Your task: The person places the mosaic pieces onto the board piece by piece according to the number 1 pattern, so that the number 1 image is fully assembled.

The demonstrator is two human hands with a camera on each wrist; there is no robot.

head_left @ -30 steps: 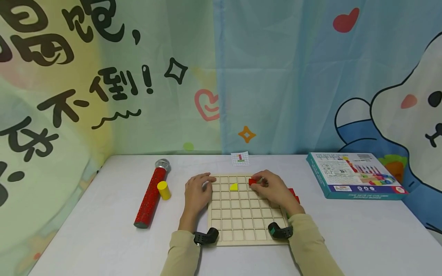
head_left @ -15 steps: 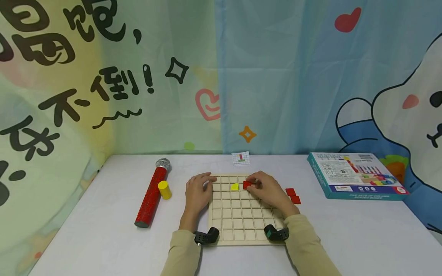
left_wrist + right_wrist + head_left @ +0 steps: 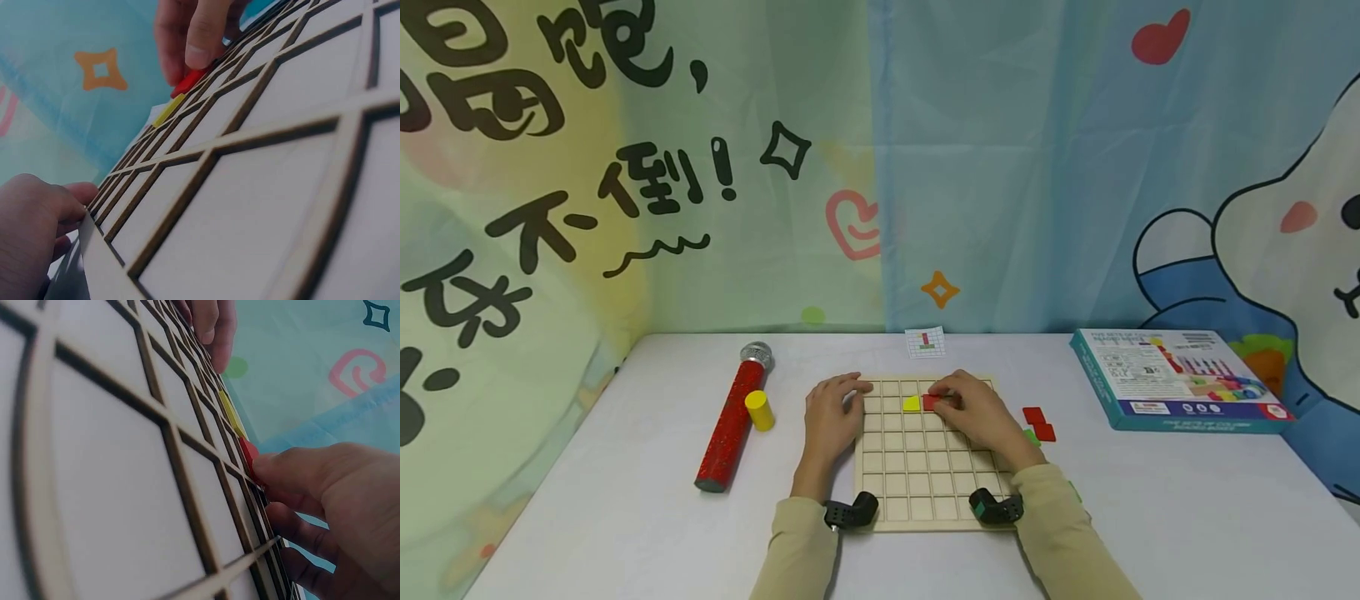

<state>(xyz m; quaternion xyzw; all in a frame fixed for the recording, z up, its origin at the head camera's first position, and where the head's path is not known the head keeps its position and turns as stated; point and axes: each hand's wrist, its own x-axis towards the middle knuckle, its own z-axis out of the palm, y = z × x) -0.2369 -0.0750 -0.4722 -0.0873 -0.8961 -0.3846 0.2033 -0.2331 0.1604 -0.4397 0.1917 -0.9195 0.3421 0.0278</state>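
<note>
A wooden grid board (image 3: 917, 525) lies flat on the table. Near its far edge a yellow tile (image 3: 912, 403) sits in a cell. Just right of it, my right hand (image 3: 981, 417) pinches a red tile (image 3: 929, 402) between thumb and fingers. In the right wrist view the thumb presses that red tile (image 3: 247, 453), which is low at the grid beside the yellow tile (image 3: 232, 414); whether it is fully seated I cannot tell. My left hand (image 3: 833, 417) rests at the board's upper left edge, its fingertips touching the frame, holding no tile.
Two red tiles (image 3: 1039, 423) and a partly hidden green tile (image 3: 1032, 437) lie right of the board. A red microphone (image 3: 730, 429) and a yellow cylinder (image 3: 760, 410) are at the left. A small pattern card (image 3: 925, 342) lies behind, a box (image 3: 1187, 379) at right.
The right hand has moved left with the red tile and brought it down beside the yellow tile. Loose tiles at the right have come into view. My left hand stays put.
</note>
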